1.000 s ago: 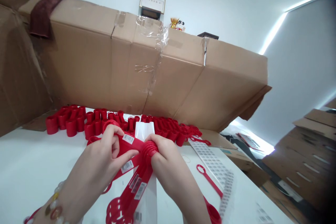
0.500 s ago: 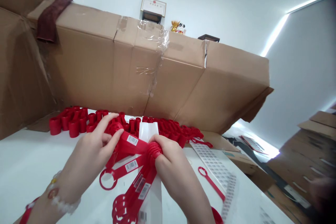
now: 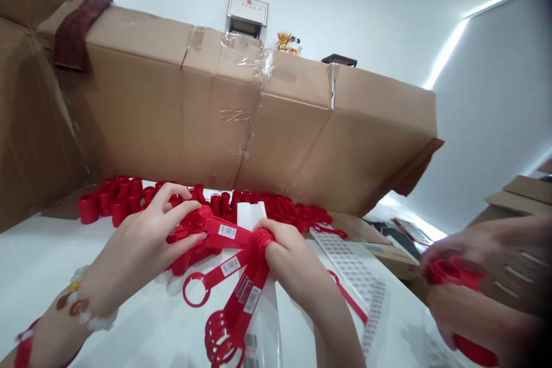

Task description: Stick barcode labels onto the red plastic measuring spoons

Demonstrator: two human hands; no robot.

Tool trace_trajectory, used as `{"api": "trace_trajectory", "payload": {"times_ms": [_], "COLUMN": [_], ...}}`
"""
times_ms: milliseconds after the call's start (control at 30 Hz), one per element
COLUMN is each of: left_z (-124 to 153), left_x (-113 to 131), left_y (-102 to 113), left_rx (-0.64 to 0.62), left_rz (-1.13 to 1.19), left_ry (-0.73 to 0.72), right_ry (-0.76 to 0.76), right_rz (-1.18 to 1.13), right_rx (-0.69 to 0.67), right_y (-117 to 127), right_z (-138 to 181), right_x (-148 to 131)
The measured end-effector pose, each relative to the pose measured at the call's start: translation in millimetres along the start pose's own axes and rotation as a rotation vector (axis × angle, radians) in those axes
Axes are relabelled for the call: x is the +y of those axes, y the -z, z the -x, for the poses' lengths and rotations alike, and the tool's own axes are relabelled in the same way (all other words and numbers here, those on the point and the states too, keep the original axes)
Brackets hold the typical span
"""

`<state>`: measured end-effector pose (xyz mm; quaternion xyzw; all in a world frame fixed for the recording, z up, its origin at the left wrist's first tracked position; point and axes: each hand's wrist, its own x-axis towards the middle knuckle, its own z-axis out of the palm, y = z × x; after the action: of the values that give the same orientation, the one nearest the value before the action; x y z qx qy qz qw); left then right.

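Several red plastic strips with ring ends, some with white barcode labels, form a fanned bundle (image 3: 248, 293). My right hand (image 3: 291, 261) is closed around the stacked ends where the strips meet. My left hand (image 3: 150, 230) has thumb and finger on either side of the stacked rings (image 3: 196, 219) of the upper strips, apparently holding them. One labelled strip (image 3: 222, 270) sticks out alone to the left, its ring free. More strips hang down toward me with their rings (image 3: 222, 336) overlapping. A white strip of material (image 3: 269, 328) lies under the bundle.
Rows of red pieces (image 3: 125, 201) line the back of the white table (image 3: 129, 328), before a cardboard wall (image 3: 215, 121). Barcode label sheets (image 3: 345, 267) and a loose red strip (image 3: 353, 302) lie right. Another person's hands (image 3: 470, 293) hold red pieces at the far right.
The bundle and both my hands have shifted slightly right in view. My left fingers have spread a little around the ring stack. Another person's hands with red pieces have come in at right.
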<state>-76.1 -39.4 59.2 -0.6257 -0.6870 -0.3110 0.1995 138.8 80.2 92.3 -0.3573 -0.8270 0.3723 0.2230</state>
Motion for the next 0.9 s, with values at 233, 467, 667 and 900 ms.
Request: {"api": "trace_trajectory", "payload": {"times_ms": [233,467,667,900], "left_z": [4.5,6.5,6.1,13.6], "left_x": [9.7,27.4,35.7,29.4], "left_y": [0.1,-1.1,-1.7,0.9], "left_rx": [0.046,-0.455,-0.558,-0.544], "left_rz": [-0.023,0.174,0.3,0.365], "left_ry": [-0.213,-0.105,0.005,-0.001], "right_ry": [-0.011,0.02,0.024,0.022], "right_rz": [-0.091,-0.175,-0.183,-0.226], "right_rx": [0.072,0.122,0.175,0.193], "right_y": [4.4,11.0,11.5,15.0], "right_z": [-18.6,-23.6,-24.2,-23.5], "right_x": [11.8,14.3,15.6,14.8]}}
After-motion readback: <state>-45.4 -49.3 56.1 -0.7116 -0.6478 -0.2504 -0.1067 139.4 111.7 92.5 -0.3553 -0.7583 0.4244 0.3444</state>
